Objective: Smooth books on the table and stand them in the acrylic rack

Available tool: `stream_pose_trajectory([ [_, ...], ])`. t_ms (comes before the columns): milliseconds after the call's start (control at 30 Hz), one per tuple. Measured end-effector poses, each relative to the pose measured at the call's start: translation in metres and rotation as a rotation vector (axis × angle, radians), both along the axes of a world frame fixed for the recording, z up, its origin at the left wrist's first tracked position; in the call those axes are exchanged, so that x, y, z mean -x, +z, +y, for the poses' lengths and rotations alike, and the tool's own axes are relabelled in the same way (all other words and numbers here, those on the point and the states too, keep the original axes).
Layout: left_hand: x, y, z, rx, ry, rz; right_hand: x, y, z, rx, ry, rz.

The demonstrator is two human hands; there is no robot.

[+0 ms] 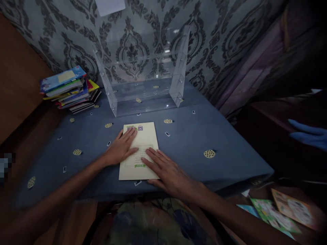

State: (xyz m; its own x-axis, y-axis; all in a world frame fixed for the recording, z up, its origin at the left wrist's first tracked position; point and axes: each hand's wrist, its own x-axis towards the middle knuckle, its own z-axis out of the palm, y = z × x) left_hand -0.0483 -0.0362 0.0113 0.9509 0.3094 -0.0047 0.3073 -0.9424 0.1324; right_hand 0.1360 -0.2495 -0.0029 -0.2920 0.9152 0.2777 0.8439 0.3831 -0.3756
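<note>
A thin cream-coloured booklet [139,139] lies shut on the blue patterned tablecloth, close to the near edge. Printed text, a green label and a QR code show on its face. My left hand [121,148] rests flat on its left side, fingers reaching toward the top edge. Across the lower right part lies my right hand [170,170], fingers stretched out and its thumb beyond the booklet's lower edge. Neither hand grips anything.
Behind the booklet stands a clear acrylic rack [143,92] against the patterned wall. A stack of books [70,88] is at the back left. Colourful booklets [276,212] lie lower right, off the table. A blue glove-like shape [308,132] shows at the right.
</note>
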Motion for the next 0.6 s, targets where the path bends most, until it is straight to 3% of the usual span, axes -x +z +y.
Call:
stream_pose_trajectory([
  [133,0.026,-0.003,-0.047,-0.028,-0.037,-0.022,-0.006,0.009,-0.003,0.037,0.028,0.061],
  [233,0.035,-0.002,-0.066,-0.035,-0.020,-0.010,-0.007,0.016,0.010,0.103,0.066,0.088],
  [333,0.037,-0.001,-0.071,-0.043,0.003,-0.011,-0.006,0.016,0.046,0.126,0.082,0.040],
  [467,0.036,-0.004,-0.073,-0.049,0.023,-0.030,-0.015,0.008,0.108,0.112,-0.066,-0.076],
  [600,0.036,-0.005,-0.074,-0.046,0.036,-0.024,-0.025,0.002,0.125,0.076,-0.199,-0.122],
])
